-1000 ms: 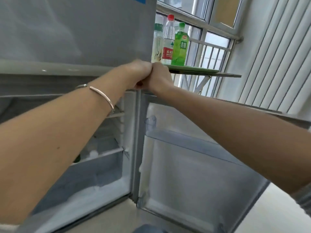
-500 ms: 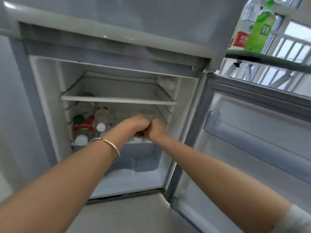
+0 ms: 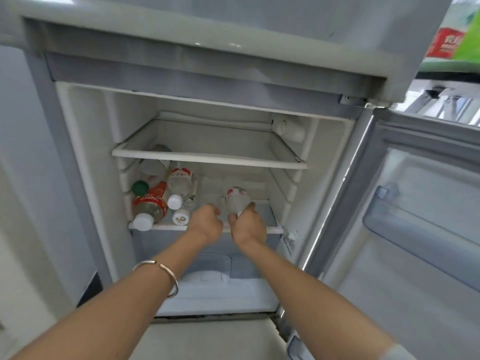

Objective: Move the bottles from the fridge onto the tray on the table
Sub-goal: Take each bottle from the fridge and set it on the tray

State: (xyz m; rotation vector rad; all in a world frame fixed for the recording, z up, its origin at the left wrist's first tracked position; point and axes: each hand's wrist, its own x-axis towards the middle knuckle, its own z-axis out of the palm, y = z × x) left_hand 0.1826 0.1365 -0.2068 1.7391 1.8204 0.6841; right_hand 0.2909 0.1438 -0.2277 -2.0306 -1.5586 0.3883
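Bottles point(image 3: 149, 203) lie on their sides on the middle shelf point(image 3: 161, 226) of the fridge point(image 3: 207, 50), crowded toward its left end. One with a red label and a white cap is at the front, a green cap point(image 3: 140, 187) shows behind it, and clear ones with white caps lie just beside. The fridge door point(image 3: 415, 229) stands swung open to the right, a pale wall point(image 3: 15, 126) runs along the left, and light floor point(image 3: 207, 341) shows below. Past the fridge's upper right corner the green tray point(image 3: 446, 65) sits on the table point(image 3: 441, 75), carrying a red-labelled bottle point(image 3: 445, 42) and a green bottle point(image 3: 470, 29). Both hands reach into the fridge at the shelf's front edge. The right hand point(image 3: 248, 227) grasps a clear bottle point(image 3: 235, 198) with a red and white label, thumb and fingers curled round its near end. The left hand point(image 3: 206, 226), a silver bracelet point(image 3: 175, 281) on its wrist, is just beside it with fingers curled; whether it holds anything cannot be told.
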